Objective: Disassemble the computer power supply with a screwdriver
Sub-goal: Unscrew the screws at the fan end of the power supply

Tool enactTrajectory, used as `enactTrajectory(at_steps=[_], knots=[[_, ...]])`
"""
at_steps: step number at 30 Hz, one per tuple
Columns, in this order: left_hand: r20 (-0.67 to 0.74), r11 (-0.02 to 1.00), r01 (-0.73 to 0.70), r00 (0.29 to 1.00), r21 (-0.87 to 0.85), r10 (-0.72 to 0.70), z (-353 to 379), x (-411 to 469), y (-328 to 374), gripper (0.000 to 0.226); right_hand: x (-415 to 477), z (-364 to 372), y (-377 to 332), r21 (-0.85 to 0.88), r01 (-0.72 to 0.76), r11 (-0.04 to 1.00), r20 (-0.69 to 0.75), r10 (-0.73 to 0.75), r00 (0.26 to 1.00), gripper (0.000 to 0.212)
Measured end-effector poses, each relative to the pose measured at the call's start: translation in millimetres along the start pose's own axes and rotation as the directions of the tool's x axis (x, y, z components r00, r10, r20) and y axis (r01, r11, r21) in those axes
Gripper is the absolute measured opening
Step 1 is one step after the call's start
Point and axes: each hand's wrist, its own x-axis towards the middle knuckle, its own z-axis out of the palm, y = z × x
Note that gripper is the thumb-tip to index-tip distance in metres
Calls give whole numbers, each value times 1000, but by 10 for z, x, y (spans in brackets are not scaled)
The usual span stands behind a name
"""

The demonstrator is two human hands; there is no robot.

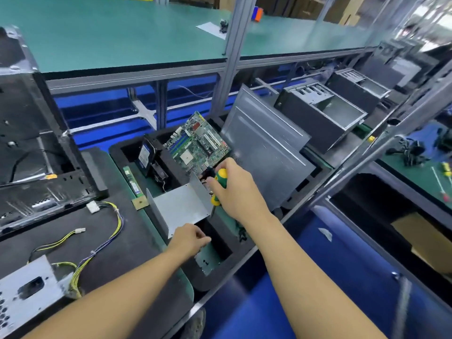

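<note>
**Power supply cover held over the foam tray, screwdriver in your right hand**

At frame centre, you have the power supply cover (179, 207), a bent sheet of bare grey metal with upturned flanges, over the black foam tray (117, 149). Your left hand (189, 238) comes in from 7 o'clock with its fingers curled on the cover's near edge. Your right hand (234, 189), reaching in from 5 o'clock, is wrapped around the green-and-yellow handle of the screwdriver (221, 178). The shaft points down beside the cover's right flange, and the tip is hidden.

The rest of the unit, the power supply chassis (24, 287), lies well apart at 8 o'clock on a black foam mat (122, 241). Its perforated metal face is up. A wire harness (75, 277) of yellow and dark leads trails from it across the mat to white connectors.

Inside the tray, toward 12 o'clock from the cover, a green motherboard (198, 143) stands tilted. At 11 o'clock a hard drive (144, 156) sits on edge, with a memory stick (132, 183) lying flat just beside it.

At 2 o'clock a grey side panel (266, 152) leans up, with open computer cases (320, 113) in a row behind it. A green bench top (110, 33) spans the frame at 12 o'clock.
</note>
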Motion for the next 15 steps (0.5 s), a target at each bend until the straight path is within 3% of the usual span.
enactTrajectory(at_steps=[3,7,11,15], knots=[[-21,997,34,999,67,-33,-2,61,-10,29,139,5,32,-8,-3,1000,19,3,1000,22],[0,998,-30,1000,-60,30,-193,15,8,25,284,84,-56,21,58,998,-1,-58,998,23],[-134,988,-149,981,-41,143,-527,-102,65,14,339,189,-267,64,166,984,-60,-162,985,21],[-273,980,-198,943,5,192,-851,-332,-1,22,328,330,-654,135,271,953,-90,-261,961,20]])
